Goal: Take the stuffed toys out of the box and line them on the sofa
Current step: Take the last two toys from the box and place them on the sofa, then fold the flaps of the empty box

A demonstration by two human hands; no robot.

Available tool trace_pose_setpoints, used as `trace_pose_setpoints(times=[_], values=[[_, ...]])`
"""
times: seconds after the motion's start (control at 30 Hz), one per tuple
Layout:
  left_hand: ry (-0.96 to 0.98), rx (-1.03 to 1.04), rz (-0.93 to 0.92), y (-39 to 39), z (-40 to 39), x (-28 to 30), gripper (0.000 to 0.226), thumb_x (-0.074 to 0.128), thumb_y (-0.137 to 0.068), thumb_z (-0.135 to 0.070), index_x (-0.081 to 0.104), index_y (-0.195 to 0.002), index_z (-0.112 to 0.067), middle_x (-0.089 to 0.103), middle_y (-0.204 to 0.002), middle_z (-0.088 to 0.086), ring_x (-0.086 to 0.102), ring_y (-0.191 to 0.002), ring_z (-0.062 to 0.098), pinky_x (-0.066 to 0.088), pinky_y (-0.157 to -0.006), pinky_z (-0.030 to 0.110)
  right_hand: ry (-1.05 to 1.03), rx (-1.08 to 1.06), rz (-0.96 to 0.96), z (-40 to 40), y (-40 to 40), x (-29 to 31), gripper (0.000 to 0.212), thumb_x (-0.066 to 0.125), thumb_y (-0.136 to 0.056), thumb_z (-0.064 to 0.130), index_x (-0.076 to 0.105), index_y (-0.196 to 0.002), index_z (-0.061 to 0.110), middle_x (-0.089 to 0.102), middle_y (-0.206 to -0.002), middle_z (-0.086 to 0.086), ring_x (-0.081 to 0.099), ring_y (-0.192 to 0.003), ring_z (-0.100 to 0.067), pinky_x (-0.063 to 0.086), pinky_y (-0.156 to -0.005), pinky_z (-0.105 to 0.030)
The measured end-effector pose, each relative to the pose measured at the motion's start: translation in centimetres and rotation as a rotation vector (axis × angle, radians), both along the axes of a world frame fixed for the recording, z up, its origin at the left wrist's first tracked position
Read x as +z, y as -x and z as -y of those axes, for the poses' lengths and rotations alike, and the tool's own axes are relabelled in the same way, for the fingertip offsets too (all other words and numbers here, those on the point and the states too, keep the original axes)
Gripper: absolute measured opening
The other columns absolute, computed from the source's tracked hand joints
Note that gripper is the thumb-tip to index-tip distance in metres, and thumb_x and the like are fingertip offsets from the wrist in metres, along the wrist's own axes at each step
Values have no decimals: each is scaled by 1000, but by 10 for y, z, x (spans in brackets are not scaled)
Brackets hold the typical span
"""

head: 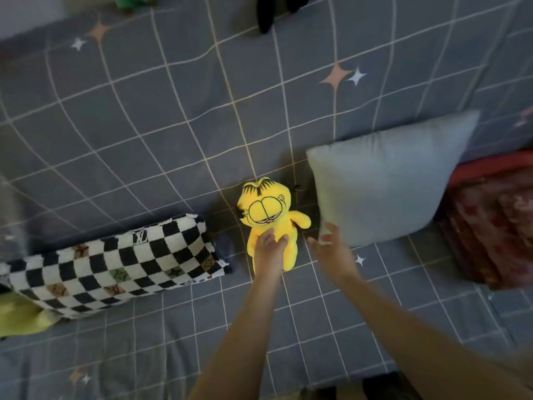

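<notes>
A yellow cat plush (266, 212) stands upright on the sofa seat (302, 313), leaning against the backrest between two cushions. My left hand (268, 249) is on its belly, fingers wrapped around the body. My right hand (331, 246) hovers just to the right of the toy with its fingers spread, holding nothing, close to the lower corner of the light blue cushion (386, 180). The box is out of sight.
A black-and-white checkered cushion (115, 264) lies to the left of the toy. Dark plush legs (268, 13) and a green toy (129, 0) sit on top of the backrest. A red patterned fabric (496, 220) is at the right; a yellow-green item (20, 316) is at the left edge.
</notes>
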State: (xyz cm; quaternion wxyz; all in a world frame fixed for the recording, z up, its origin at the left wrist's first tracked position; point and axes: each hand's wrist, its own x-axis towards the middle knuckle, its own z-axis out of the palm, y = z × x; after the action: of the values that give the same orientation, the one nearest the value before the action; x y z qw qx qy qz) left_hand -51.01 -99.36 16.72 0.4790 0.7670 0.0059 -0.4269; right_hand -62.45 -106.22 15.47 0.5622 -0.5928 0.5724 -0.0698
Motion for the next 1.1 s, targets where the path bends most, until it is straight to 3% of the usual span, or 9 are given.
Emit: trace_pose_setpoints(times=[0.07,0.23,0.3,0.43,0.63,0.7,0.77,0.9,1.1], values=[[18,-118,-30,34,-1,17,37,61,-89,-15,55,-125,-11,60,-124,5,57,-110,18,41,-88,27,-13,-78,-6,-15,35,11,49,59,-88,35,41,-130,18,63,-116,-7,60,-94,-20,52,-83,-42],[28,-457,-71,117,5,38,12,59,-89,-10,63,-100,-15,65,-93,4,60,-83,15,46,-73,21,23,-370,-56,-46,126,30,33,54,-92,33,53,-118,13,62,-103,-4,55,-85,-15,42,-65,-26],[27,-596,-88,156,9,41,9,57,-91,-9,61,-96,-15,63,-88,4,57,-74,10,45,-70,19,-9,-508,-40,-59,167,34,32,53,-92,36,54,-116,14,62,-106,-4,58,-88,-16,48,-73,-31],[10,-810,-69,228,22,33,18,53,-93,-10,59,-110,-11,61,-87,1,57,-71,8,45,-65,15,-48,-670,-26,-76,242,36,37,49,-94,38,55,-119,13,62,-112,-5,61,-100,-21,51,-89,-39],[-111,-1138,-91,374,8,13,13,52,-94,-10,57,-106,-10,60,-87,4,54,-68,7,42,-44,4,-73,-1001,-88,-136,379,16,32,51,-93,38,59,-112,13,67,-107,-8,61,-93,-20,46,-76,-31],[-133,-1227,-62,422,5,0,20,53,-94,-11,59,-113,-6,60,-95,8,55,-68,8,44,-48,6,-103,-1085,-101,-155,421,1,34,51,-93,38,59,-115,13,66,-110,-6,61,-98,-19,50,-82,-35],[-188,-1314,-22,463,-4,-18,21,53,-94,-16,61,-113,-8,62,-100,7,58,-71,10,48,-63,16,-166,-1175,-133,-174,455,-16,36,51,-92,40,58,-117,15,64,-114,-5,61,-102,-21,52,-89,-41],[-246,-1457,115,530,-19,-59,18,55,-93,-22,64,-107,-15,66,-106,4,63,-94,19,50,-88,32,-283,-1318,-175,-210,505,-62,39,49,-92,42,55,-121,15,61,-119,-3,59,-104,-20,51,-87,-35],[-140,-1657,455,597,-9,-132,24,55,-93,-26,61,-115,-18,59,-116,-3,53,-98,11,42,-85,24,-450,-1508,-227,-232,546,-154,51,51,-90,45,49,-129,13,49,-133,-12,51,-119,-29,43,-101,-40]])
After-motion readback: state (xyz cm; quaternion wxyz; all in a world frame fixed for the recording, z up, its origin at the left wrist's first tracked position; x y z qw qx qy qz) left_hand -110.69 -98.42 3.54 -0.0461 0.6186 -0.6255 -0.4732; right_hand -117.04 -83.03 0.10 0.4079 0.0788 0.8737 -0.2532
